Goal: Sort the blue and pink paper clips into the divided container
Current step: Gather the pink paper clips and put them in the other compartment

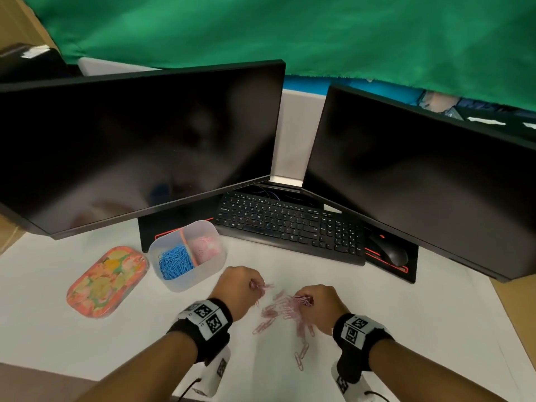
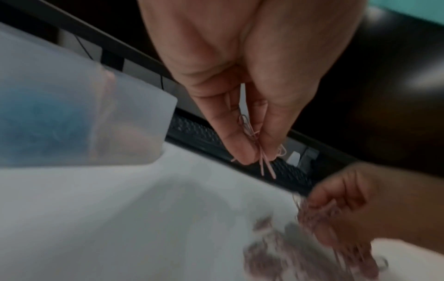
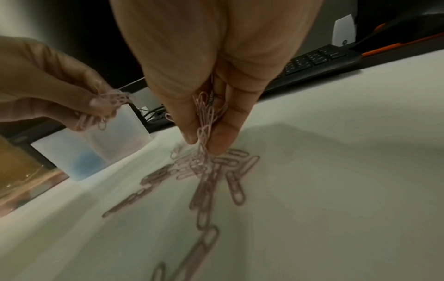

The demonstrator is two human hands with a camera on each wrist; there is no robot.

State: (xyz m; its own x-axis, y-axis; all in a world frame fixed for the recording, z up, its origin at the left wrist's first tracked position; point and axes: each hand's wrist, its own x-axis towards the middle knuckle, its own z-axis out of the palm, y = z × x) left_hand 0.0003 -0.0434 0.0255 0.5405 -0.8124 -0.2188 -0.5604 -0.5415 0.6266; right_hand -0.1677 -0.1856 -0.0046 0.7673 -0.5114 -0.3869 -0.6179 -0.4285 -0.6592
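Note:
A frosted divided container (image 1: 174,281) stands on the white desk, with blue paper clips (image 1: 175,261) in its left compartment and pink ones (image 1: 203,246) in its right. Loose pink paper clips (image 1: 278,311) lie scattered on the desk between my hands. My left hand (image 1: 255,284) pinches a small bunch of pink clips (image 2: 261,152) just right of the container. My right hand (image 1: 303,298) pinches a larger bunch of pink clips (image 3: 204,121) right above the scattered pile (image 3: 216,175).
A flowered orange lid (image 1: 107,281) lies left of the container. Behind are a black keyboard (image 1: 290,224), a mouse (image 1: 391,250) and two dark monitors (image 1: 139,146) overhanging the desk. The desk's front edge runs near my forearms.

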